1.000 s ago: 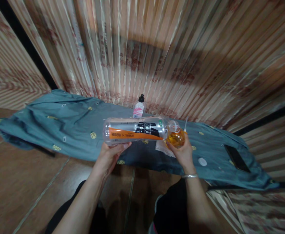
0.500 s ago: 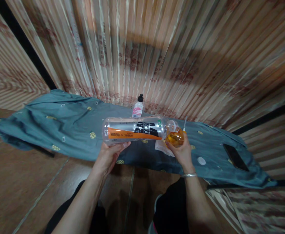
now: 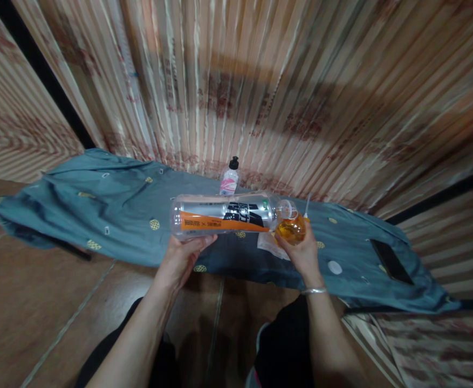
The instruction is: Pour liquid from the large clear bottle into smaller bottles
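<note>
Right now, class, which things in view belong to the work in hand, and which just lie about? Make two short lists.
In use:
Large bottle, tipped sideways, in the left hand
Amber container at its mouth, in the right hand

Apparently just lying about:
Black-topped bottle, standing
Phone
White disc
White packet, partly hidden

Dark phone (image 3: 392, 262), probably, flat on teal cloth (image 3: 127, 207).

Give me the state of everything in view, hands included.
Left hand: gripping large bottle.
Large bottle: sideways, uncapped.
Right hand: gripping amber container.
Amber container: near bottle's mouth; contact unclear.
Small bottle: upright, black cap on.
Phone: flat, screen dark.
Cloth: spread, wrinkled.
</note>
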Available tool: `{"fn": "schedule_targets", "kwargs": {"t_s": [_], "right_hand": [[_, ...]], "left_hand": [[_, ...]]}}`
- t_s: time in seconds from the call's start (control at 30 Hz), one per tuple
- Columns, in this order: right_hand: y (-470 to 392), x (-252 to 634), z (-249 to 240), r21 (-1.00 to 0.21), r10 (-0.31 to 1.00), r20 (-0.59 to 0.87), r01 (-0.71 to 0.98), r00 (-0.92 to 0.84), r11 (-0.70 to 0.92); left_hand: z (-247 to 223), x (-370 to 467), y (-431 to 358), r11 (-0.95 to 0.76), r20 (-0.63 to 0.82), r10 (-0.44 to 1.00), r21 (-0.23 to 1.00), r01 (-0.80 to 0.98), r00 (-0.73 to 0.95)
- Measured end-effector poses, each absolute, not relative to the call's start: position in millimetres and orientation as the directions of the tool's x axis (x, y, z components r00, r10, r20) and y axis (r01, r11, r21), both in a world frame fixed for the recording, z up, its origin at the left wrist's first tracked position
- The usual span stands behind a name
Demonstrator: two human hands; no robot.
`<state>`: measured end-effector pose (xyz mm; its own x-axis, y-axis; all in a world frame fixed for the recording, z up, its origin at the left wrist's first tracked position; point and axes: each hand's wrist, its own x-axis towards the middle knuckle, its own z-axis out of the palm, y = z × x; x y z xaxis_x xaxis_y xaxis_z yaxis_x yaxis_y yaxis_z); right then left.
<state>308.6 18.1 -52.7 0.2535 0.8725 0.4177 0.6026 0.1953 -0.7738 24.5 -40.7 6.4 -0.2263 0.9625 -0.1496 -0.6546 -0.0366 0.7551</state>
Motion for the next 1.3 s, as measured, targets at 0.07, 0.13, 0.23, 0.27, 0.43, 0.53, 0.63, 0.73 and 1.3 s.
{"fn": "schedule_targets", "kwargs": {"t_s": [0.07, 0.13, 0.23, 0.27, 0.43, 0.53, 0.63, 0.73, 1.3], "right_hand": [[18.2, 308.4, -52.5, -0.778, 0.876, 0.411, 0.598, 0.253, 0.192], [17.9, 308.2, -51.9, -0.786, 0.882, 0.401, 0.587, 0.247, 0.193], [17.0, 308.0, -50.5, -0.791, 0.885, 0.397, 0.580, 0.242, 0.196], [16.7, 308.1, -50.2, -0.789, 0.885, 0.397, 0.582, 0.241, 0.196], [17.4, 309.3, -51.0, -0.785, 0.888, 0.398, 0.587, 0.231, 0.198], [18.2, 310.0, -52.1, -0.774, 0.880, 0.414, 0.599, 0.232, 0.206], [18.3, 310.1, -52.4, -0.769, 0.873, 0.427, 0.603, 0.236, 0.213], [17.8, 310.0, -52.3, -0.772, 0.874, 0.424, 0.599, 0.236, 0.213], [17.6, 309.2, -51.9, -0.765, 0.874, 0.429, 0.606, 0.229, 0.217]], "left_hand": [[6.3, 24.3, -40.3, -0.039, -0.146, 0.964, 0.750, -0.660, -0.223], [6.4, 24.4, -40.3, -0.042, -0.137, 0.967, 0.748, -0.663, -0.216], [5.8, 24.9, -40.4, -0.051, -0.113, 0.972, 0.752, -0.657, -0.205], [5.4, 25.1, -40.4, -0.057, -0.104, 0.973, 0.755, -0.653, -0.204], [3.9, 25.3, -40.2, -0.076, -0.094, 0.970, 0.760, -0.645, -0.225], [3.9, 24.7, -40.3, -0.066, -0.100, 0.970, 0.768, -0.636, -0.222], [4.3, 24.4, -40.4, -0.057, -0.107, 0.970, 0.775, -0.629, -0.219], [5.1, 24.8, -40.4, -0.057, -0.109, 0.969, 0.777, -0.627, -0.222], [4.8, 24.2, -40.2, -0.062, -0.090, 0.974, 0.783, -0.619, -0.210]]}}
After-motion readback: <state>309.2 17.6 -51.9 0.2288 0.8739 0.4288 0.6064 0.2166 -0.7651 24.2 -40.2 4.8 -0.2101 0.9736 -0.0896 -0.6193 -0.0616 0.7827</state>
